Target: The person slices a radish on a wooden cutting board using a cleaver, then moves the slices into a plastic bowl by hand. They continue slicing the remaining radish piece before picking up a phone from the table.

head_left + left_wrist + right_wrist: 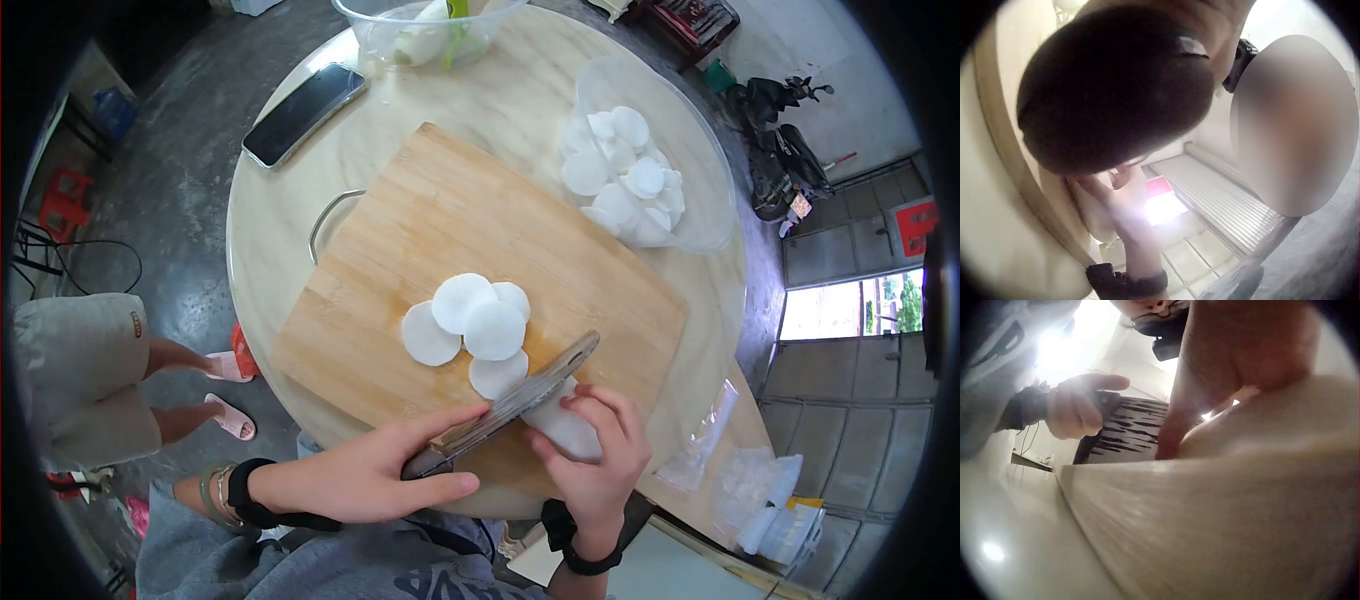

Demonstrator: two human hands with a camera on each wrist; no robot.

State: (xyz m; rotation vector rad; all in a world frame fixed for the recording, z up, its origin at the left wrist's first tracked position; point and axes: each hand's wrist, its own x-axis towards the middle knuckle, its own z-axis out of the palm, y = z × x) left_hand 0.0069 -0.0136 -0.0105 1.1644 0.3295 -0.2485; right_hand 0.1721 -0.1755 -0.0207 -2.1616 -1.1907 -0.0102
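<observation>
In the head view my left hand (375, 465) grips the handle of a knife (545, 383) at the near edge of the board. Its blade stands along the cut end of a peeled white radish (570, 432), and the right wrist view shows dark streaks on the blade (1129, 428). My right hand (612, 445) holds the radish down on the wooden cutting board (430, 200), fingers curled over its top. Several round white radish slices (495, 330) lie overlapping just beyond the blade. A large dark shape covers much of the left wrist view.
A clear plastic container (700, 215) of radish slices stands at the right of the round table (255, 250). At the back are a phone (305, 113) and a clear bowl (375, 40) holding a whole radish. Another person's legs (175, 362) show at the left.
</observation>
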